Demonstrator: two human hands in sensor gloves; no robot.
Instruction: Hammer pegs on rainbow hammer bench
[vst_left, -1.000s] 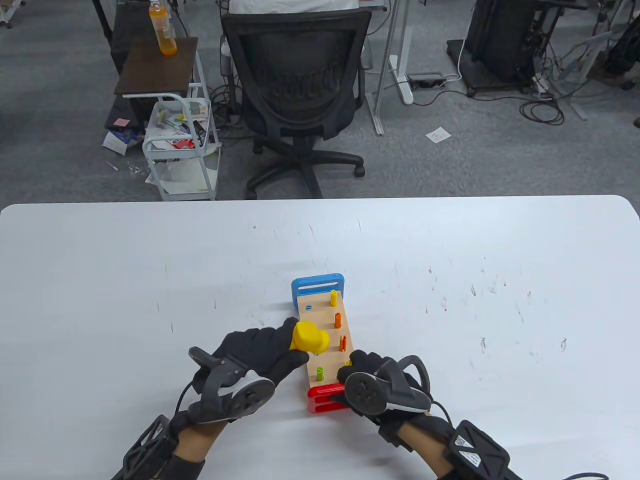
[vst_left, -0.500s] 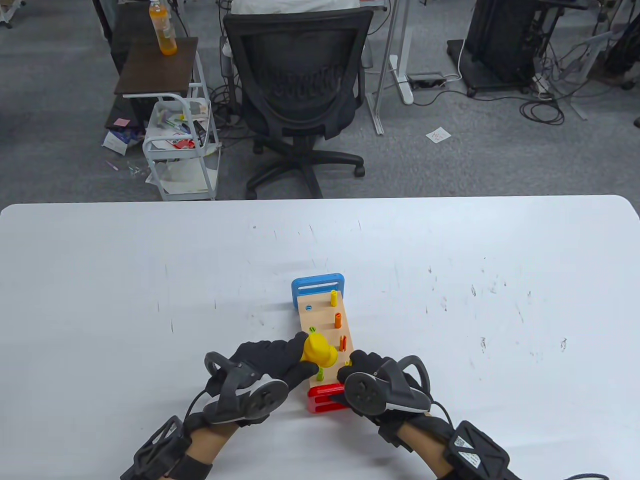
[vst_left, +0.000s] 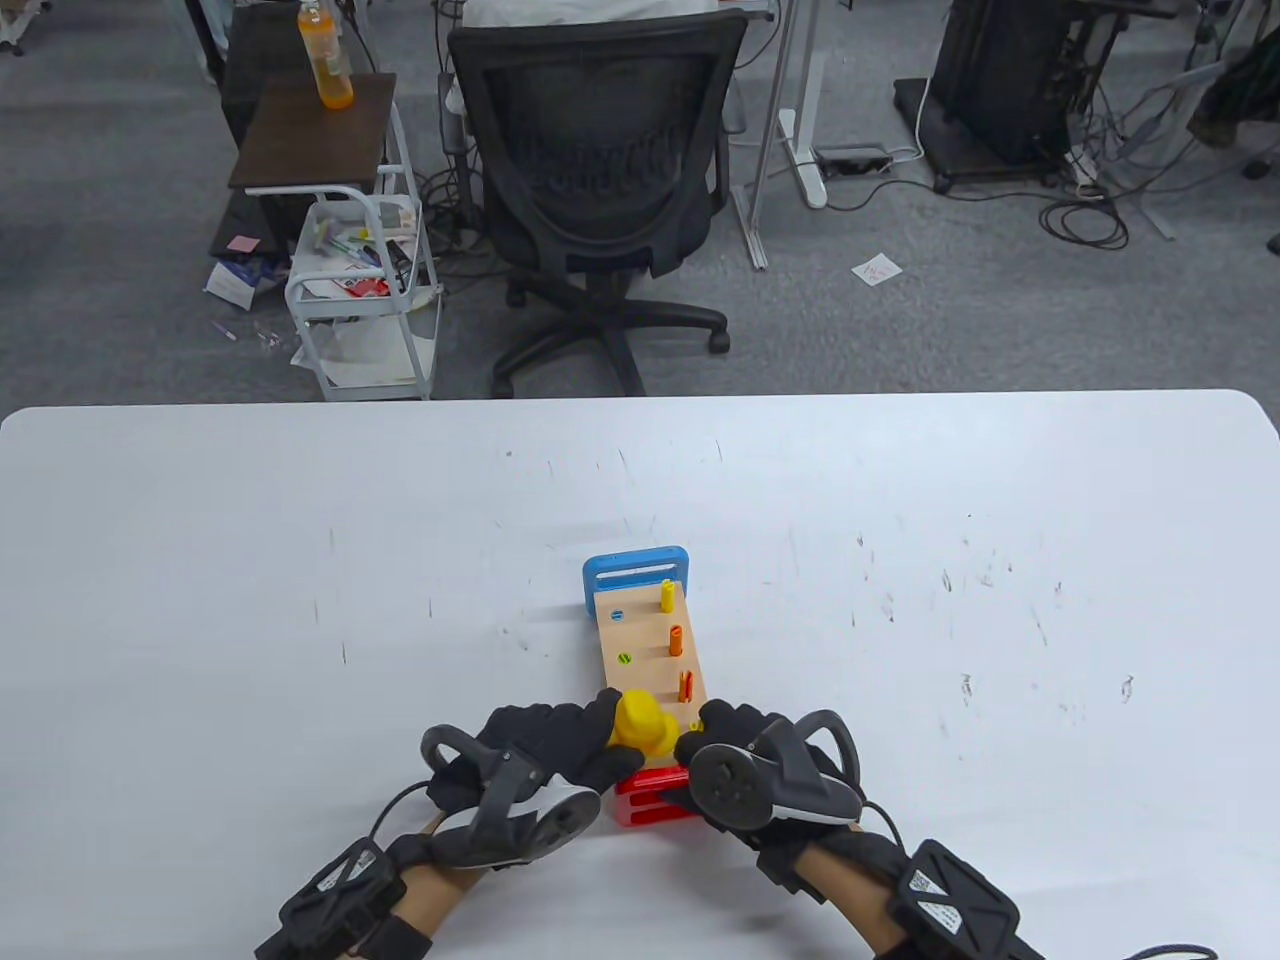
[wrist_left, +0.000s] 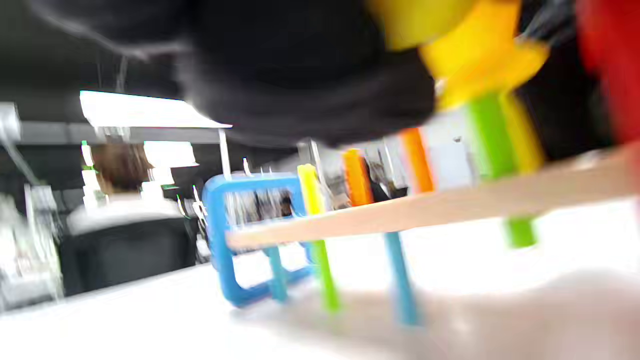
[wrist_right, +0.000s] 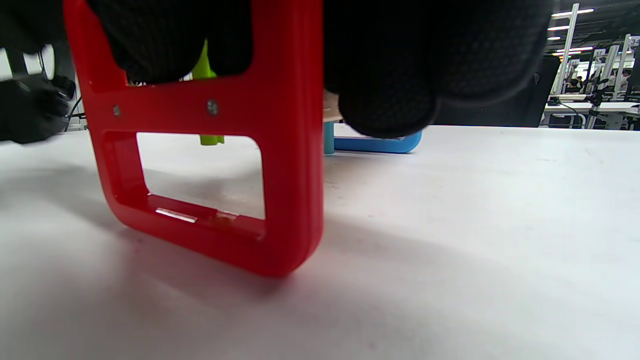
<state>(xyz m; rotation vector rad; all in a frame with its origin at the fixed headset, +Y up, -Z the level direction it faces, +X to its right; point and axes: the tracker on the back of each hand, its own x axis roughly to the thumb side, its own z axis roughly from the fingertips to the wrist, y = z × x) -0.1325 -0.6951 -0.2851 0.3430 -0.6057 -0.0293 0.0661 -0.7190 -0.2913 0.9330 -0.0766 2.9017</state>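
The hammer bench is a wooden board between a blue end frame and a red end frame, lying near the table's front. Yellow, orange and dark-orange pegs stand up along its right side; blue and green pegs on the left sit flush. My left hand grips the yellow hammer, whose head is down on the near green peg by the red end. My right hand holds the red end of the bench, fingers over its top.
The white table has small dark scuffs. Beyond its far edge stand a black office chair, a small white cart and a side table with an orange bottle.
My left hand has swung the yellow hammer down and toward me, from above the middle of the board onto the near green peg. My right hand has stayed on the red end.
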